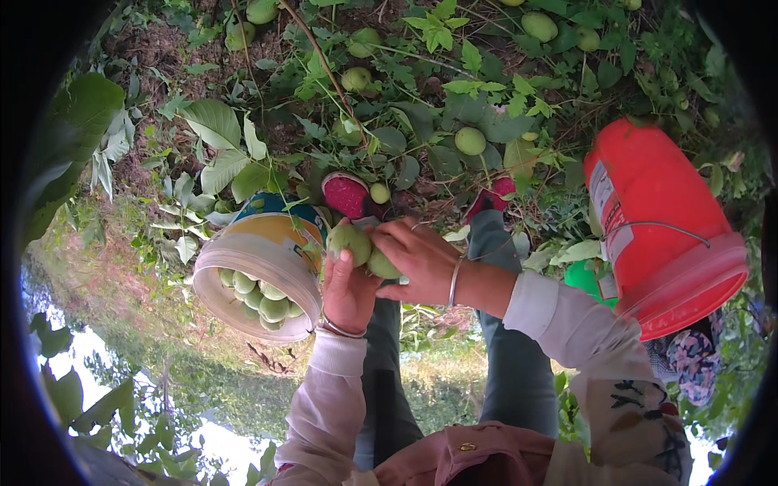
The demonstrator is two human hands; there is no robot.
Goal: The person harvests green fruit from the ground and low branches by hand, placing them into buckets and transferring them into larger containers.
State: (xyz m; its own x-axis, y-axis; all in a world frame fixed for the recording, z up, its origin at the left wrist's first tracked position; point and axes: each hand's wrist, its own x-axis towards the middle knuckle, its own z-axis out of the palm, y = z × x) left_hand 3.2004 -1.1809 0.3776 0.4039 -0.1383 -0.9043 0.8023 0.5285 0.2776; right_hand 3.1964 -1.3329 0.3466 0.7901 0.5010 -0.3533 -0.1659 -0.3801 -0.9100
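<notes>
My left hand (349, 291) holds a green walnut (348, 244) in its husk, the thumb pressed across its front. A second green walnut (383, 265) sits right beside it, between the two hands. The fingers of my right hand (419, 255) close over that second one from the right. Left of my left hand is a white plastic bucket (209, 267) with a yellow and blue label. Several green walnuts (273, 308) lie inside it. Both hands are in front of my legs, above the leafy ground.
A red plastic bucket (662, 194) with a wire handle stands at the right; its inside is mostly hidden. Behind it show a green object (583, 280) and floral cloth (696, 364). More green fruit, such as one walnut (470, 141), lies among weeds near my red shoes (344, 193).
</notes>
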